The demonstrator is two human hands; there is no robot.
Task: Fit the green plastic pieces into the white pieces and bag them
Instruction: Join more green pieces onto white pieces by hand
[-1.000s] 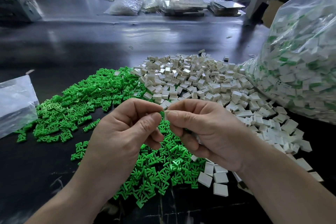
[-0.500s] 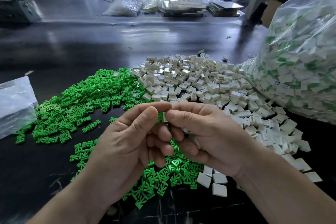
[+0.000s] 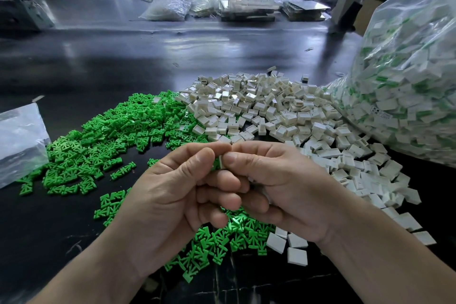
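Far to the left of the left hand, a flat clear bag point(image 3: 19, 140) lies on the dark table point(image 3: 148, 61). Between that bag and the hand, green pieces point(image 3: 103, 145) spread in a wide heap that runs on under both hands and shows again below them.

The left hand point(image 3: 172, 202) is raised over the heap. Its thumb and forefinger are closed in a pinch on a green piece point(image 3: 216, 163), of which only a sliver shows at the thumb tip. The other fingers are curled into the palm; whether they hold more I cannot tell.

Touching that sliver on its right is a white piece point(image 3: 223, 162), seen edge-on. The right hand point(image 3: 278, 185) pinches it between thumb and forefinger, fingertip to fingertip with the left. Its remaining fingers are curled beneath, against the left hand's knuckles.

Beyond and to the right of the right hand, white pieces point(image 3: 271, 111) lie piled, trailing down past the wrist. Further right stands a big bag point(image 3: 407, 81) of clear plastic, full of white pieces with green in them.
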